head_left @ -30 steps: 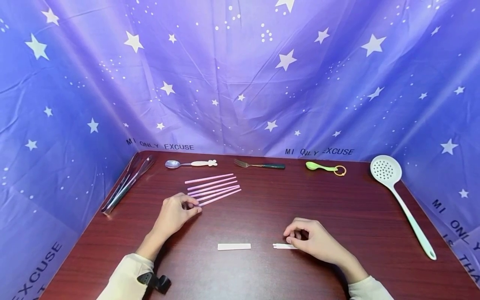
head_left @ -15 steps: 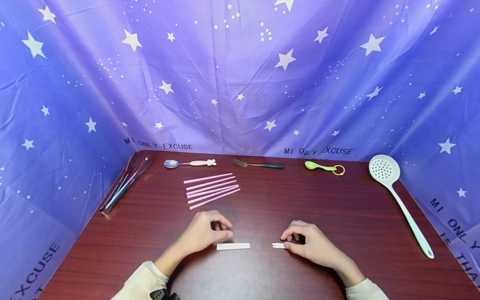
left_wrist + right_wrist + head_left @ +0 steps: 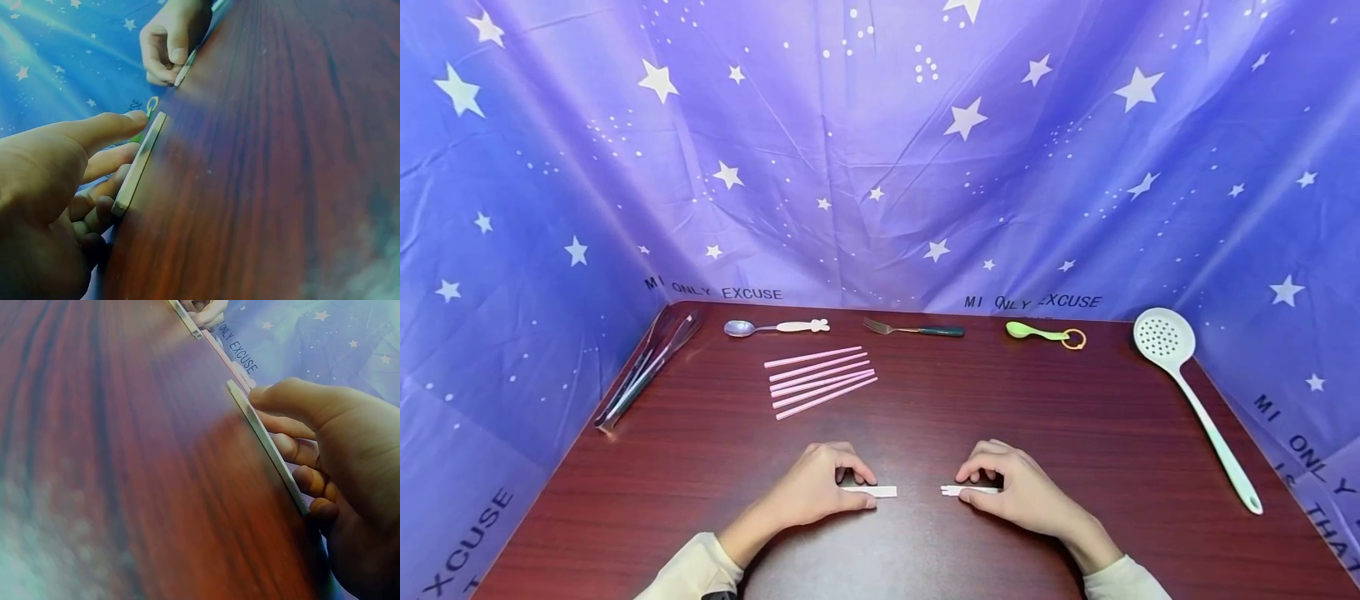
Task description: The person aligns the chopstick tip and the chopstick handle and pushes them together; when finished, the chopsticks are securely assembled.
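Observation:
Two short white bars lie in line on the dark red table (image 3: 910, 417), with a gap between their facing ends. My left hand (image 3: 815, 485) has its thumb along the near side and its fingers along the far side of the left bar (image 3: 886, 492), gripping it. In the left wrist view, this bar (image 3: 139, 165) looks flat and plain-ended. My right hand (image 3: 1030, 492) pinches the right bar (image 3: 951, 491) the same way. The right bar's left end is notched into small prongs. Palm and fingers hide the outer parts of both bars.
Several pink straws (image 3: 820, 383) lie fanned behind the left hand. Along the back are a spoon (image 3: 775, 327), a fork (image 3: 913, 328) and a green spoon (image 3: 1033, 332) with a ring. Metal tongs (image 3: 647, 367) lie left; a white skimmer (image 3: 1213, 433) lies right.
My left hand has left the straws and come right and toward me, down onto the left bar. My right hand has stayed at the right bar with small finger shifts.

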Tool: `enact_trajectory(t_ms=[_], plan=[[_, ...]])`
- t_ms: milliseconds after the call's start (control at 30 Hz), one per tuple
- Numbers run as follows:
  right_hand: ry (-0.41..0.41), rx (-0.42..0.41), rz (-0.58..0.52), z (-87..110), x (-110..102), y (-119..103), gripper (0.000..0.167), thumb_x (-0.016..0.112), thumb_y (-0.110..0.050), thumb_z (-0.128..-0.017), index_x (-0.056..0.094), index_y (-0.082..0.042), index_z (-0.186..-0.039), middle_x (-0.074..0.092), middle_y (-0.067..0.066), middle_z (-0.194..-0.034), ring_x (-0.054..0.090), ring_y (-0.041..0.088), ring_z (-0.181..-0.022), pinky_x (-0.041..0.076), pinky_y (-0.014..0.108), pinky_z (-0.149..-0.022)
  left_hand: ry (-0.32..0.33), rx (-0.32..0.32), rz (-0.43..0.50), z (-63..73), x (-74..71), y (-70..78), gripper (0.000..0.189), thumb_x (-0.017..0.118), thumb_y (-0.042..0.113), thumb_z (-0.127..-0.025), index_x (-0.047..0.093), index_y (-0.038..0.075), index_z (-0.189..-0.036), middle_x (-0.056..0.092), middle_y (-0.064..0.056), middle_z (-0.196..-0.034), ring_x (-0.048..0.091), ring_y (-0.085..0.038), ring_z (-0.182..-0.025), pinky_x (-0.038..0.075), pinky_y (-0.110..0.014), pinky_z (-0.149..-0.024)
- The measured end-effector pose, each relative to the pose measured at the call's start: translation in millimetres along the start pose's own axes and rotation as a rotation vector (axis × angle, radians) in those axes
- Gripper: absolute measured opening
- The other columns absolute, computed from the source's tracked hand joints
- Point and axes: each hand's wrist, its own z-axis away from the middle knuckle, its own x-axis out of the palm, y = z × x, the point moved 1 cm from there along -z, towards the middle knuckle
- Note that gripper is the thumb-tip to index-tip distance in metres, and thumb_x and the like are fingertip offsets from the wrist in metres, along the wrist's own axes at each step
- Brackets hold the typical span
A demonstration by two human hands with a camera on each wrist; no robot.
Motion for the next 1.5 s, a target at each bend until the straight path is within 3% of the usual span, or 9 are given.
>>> enact_trajectory(t_ms=[167, 567, 933, 1167, 1267, 1500], plan=[[0.005, -0.006, 0.013, 0.9, 0.7, 0.3, 0.025, 0.087, -0.013, -0.080, 0.073, -0.028, -0.095, 0.059, -0.017, -0.084, 0.053, 0.002, -0.076, 0.043, 0.013, -0.066, 0.012, 0.022, -0.004, 0.5, 2.8, -1.6, 0.015, 0.090, 0.028, -0.077, 0.081, 0.029, -0.089, 0.064, 0.018, -0.077, 0.050, 0.001, -0.066, 0.039, -0.013, -0.062], [0.001, 0.058, 0.028, 3.2, 4.9, -0.2, 0.020, 0.086, -0.018, -0.082, 0.071, -0.028, -0.088, 0.056, -0.020, -0.082, 0.050, 0.000, -0.075, 0.042, 0.015, -0.064, 0.015, -0.010, -0.098, 2.0, 6.3, 0.2, 0.016, 0.089, 0.029, -0.076, 0.078, 0.034, -0.088, 0.061, 0.023, -0.078, 0.048, 0.002, -0.072, 0.035, -0.019, -0.069], [-0.002, 0.122, 0.047, 2.0, 5.0, -1.5, 0.030, 0.089, -0.018, -0.079, 0.066, -0.036, -0.086, 0.056, -0.019, -0.079, 0.048, 0.000, -0.073, 0.041, 0.015, -0.063, 0.024, -0.013, -0.080, 3.7, 6.0, 2.3, 0.019, 0.088, 0.028, -0.077, 0.073, 0.037, -0.084, 0.061, 0.022, -0.078, 0.047, 0.000, -0.073, 0.035, -0.019, -0.069], [0.012, 0.105, 0.017, 1.9, 3.3, -1.0, 0.029, 0.088, -0.017, -0.080, 0.066, -0.036, -0.086, 0.054, -0.022, -0.081, 0.048, 0.001, -0.071, 0.041, 0.015, -0.062, 0.032, -0.017, -0.085, 2.9, 5.3, 4.1, 0.018, 0.087, 0.028, -0.077, 0.072, 0.037, -0.084, 0.059, 0.024, -0.078, 0.046, 0.001, -0.072, 0.035, -0.018, -0.068], [0.020, 0.099, -0.037, 1.8, 2.3, -0.2, 0.025, 0.086, -0.015, -0.083, 0.068, -0.033, -0.087, 0.056, -0.019, -0.080, 0.050, 0.000, -0.070, 0.043, 0.017, -0.060, 0.039, -0.012, -0.059, 2.3, 4.8, 3.9, 0.017, 0.086, 0.026, -0.078, 0.073, 0.035, -0.084, 0.060, 0.022, -0.078, 0.046, 0.001, -0.071, 0.035, -0.017, -0.067], [0.081, 0.109, -0.114, -5.6, -6.6, -2.2, 0.020, 0.081, -0.010, -0.087, 0.070, -0.027, -0.088, 0.059, -0.013, -0.081, 0.055, 0.003, -0.072, 0.046, 0.020, -0.059, 0.025, -0.036, 0.128, -2.1, -7.3, 6.6, 0.008, 0.081, 0.020, -0.087, 0.074, 0.024, -0.088, 0.062, 0.010, -0.079, 0.051, 0.002, -0.058, 0.044, -0.017, -0.055]])
